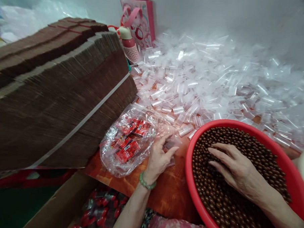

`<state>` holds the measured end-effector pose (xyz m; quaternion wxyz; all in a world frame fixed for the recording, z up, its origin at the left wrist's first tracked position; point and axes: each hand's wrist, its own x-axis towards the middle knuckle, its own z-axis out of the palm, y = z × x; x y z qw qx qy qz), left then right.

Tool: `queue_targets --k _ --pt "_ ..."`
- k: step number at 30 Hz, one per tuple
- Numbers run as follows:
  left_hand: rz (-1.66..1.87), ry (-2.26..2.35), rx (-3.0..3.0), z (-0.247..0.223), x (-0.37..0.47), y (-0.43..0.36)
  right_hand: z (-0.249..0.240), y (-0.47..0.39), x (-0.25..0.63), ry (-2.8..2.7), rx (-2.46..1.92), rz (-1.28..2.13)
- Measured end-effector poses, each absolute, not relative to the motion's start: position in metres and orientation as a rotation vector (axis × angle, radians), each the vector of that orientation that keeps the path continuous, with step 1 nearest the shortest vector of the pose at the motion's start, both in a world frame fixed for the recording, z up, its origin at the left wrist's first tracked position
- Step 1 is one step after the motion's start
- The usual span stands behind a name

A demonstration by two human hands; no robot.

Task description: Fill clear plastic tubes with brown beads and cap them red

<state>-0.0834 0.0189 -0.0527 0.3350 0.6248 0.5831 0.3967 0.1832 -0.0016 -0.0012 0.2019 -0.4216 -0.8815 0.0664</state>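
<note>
My left hand (159,157), with a green bead bracelet (147,182) at the wrist, is over the table's edge area. Its thumb and fingers are spread around a clear plastic piece (172,161); no firm grip shows. To its left lies a clear plastic bag (110,163) containing red printed packets (128,151). My right hand (232,164) reaches into a red basin (191,169) full of small glossy brown balls (221,201). The thumb and fingers there are apart, their tips resting among the balls.
Clear plastic tubes (191,82) are heaped across the orange table (170,187). At left stands a strapped stack of folded cardboard (66,107). A bottle (128,44) and a pink gift bag (148,23) stand behind. Below, a carton (55,205) holds red-and-clear items (100,210).
</note>
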Motion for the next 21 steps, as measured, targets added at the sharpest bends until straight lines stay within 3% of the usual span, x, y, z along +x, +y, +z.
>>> queue_targets --k 7,16,21 --pt "0.774 1.181 1.540 0.015 -0.042 -0.010 0.023 -0.020 0.177 -2.626 -1.063 0.102" --pt "0.627 1.025 1.770 0.010 -0.015 -0.008 0.022 -0.027 0.184 -2.794 -1.115 0.044" --pt "0.773 1.039 1.895 0.000 -0.018 -0.011 0.009 -0.003 0.213 -2.857 -1.282 -0.028"
